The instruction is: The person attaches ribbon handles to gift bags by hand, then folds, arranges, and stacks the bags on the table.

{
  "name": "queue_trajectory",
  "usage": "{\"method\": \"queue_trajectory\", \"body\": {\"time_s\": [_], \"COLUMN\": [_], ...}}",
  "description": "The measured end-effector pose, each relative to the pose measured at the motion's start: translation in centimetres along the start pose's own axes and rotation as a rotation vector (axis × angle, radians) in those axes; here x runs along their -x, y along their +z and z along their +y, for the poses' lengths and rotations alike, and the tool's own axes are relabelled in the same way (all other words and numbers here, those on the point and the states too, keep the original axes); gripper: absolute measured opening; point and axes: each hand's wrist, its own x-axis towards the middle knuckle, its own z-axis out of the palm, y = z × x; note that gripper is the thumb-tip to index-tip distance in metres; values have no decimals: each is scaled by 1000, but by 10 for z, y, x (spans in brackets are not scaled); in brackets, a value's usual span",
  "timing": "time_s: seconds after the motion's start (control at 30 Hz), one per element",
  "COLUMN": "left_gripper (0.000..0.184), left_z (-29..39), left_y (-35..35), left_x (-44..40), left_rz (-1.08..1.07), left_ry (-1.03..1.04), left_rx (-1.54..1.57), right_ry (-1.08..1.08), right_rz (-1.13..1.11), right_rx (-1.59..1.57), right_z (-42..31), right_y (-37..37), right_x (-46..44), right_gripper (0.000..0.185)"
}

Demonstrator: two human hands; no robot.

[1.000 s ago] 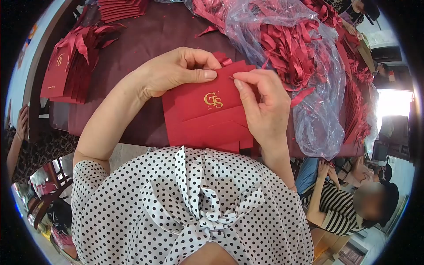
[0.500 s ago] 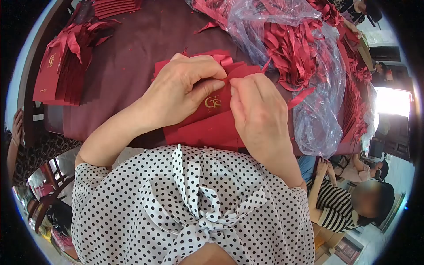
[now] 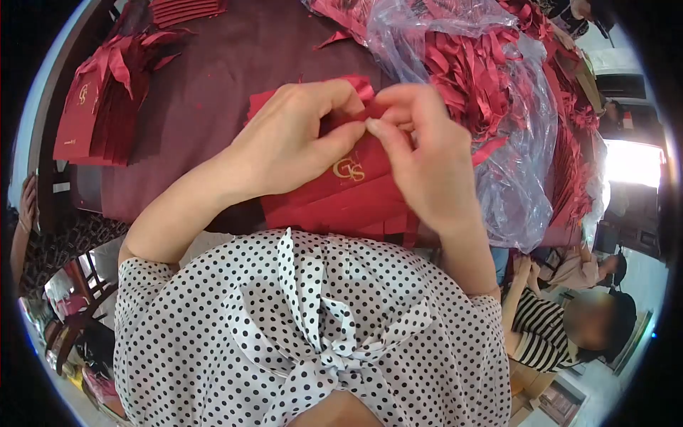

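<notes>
A red paper bag with a gold monogram lies in front of me on top of more red bags or paper. My left hand is closed at its upper edge, thumb and fingers pinched together on the bag. Close beside those fingertips, my right hand pinches thumb and forefinger; what lies between them is too small to make out. A loop of glossy red ribbon shows just beyond my left fingers. Another ribbon strand emerges to the right of my right hand.
Red bags with ribbon handles stand bundled at left; more bags are stacked at the far edge. Clear plastic with red ribbons fills the right side. A person in a striped top sits at right.
My right hand has turned and its fingers have lifted and curled, thumb now against forefinger by the left fingertips. The bag under my hands has shifted slightly.
</notes>
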Motion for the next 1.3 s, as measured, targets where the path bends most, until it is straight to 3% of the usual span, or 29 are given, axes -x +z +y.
{"method": "queue_trajectory", "body": {"time_s": [0.07, 0.13, 0.17, 0.33, 0.4, 0.43, 0.5, 0.53, 0.6, 0.63, 0.7, 0.73, 0.77, 0.8, 0.87, 0.9, 0.97, 1.0, 1.03, 1.2, 1.23, 1.3], "left_gripper": [8, 11, 11, 13, 12, 12, 11, 11, 8, 5, 4, 7, 20, 20, 25, 28, 24, 22, 21, 23, 21, 20], "left_z": [-4, -14, -16, -11, -14, -16, -17, -12, 2, 4, -2, -15, -24, -21, -9, -7, -12, -11, -8, -26, -26, -29], "left_y": [-6, -11, -14, -24, -21, -19, -17, -18, -21, -23, -46, -57, -66, -62, -46, -42, -44, -42, -35, -20, -20, -18], "left_x": [1, -3, -6, -31, -38, -38, -39, -37, -26, -23, -23, -22, -18, -16, -4, -1, 7, 12, 19, 29, 29, 28], "left_rz": [-72, -117, -135, -369, -469, -465, -289, -292, -124, -66, 238, 308, 222, 221, 199, 254, 219, 54, -45, -117, -92, -57], "left_ry": [-44, -81, -147, -137, 83, 84, 394, 396, 540, 553, 486, 388, 341, 337, 205, 236, 399, 412, 331, 94, 101, 107], "left_rx": [167, 467, 518, 380, 118, 118, -124, -123, -646, -710, -951, -871, -670, -670, -353, -272, -352, -401, -388, -124, -88, -52], "right_ry": [4, -185, -124, -137, -143, -129, -116, -88, -55, -49, -38, 1, 37, 28, 36, 34, 13, -2, -1, 211, -213, -261], "right_rz": [-25, -23, 6, -24, -37, -45, -50, -75, -95, -94, -92, -107, -124, -97, -101, -94, -81, -71, -73, -55, 143, 321], "right_rx": [-69, 144, 96, 70, 73, 60, 48, 35, 23, 24, 17, -1, -18, -50, -56, -59, -64, -63, -62, -260, -257, -545], "right_z": [4, 6, 5, 8, 5, 4, 4, 6, 8, 9, 12, 17, 21, 25, 23, 22, 22, 23, 24, 21, 32, 29], "right_y": [-8, -5, -4, -7, -8, -9, -10, -10, -11, -12, -15, -19, -21, -18, -16, -16, -16, -18, -19, -41, -42, -62], "right_x": [-2, 3, 5, 6, 6, 6, 4, 4, 5, 4, 7, 8, 8, 9, 9, 7, 7, 8, 10, 35, 39, 77], "right_gripper": [23, 19, 16, 17, 18, 18, 18, 19, 19, 20, 21, 22, 22, 21, 21, 21, 22, 23, 23, 27, 24, 17]}}
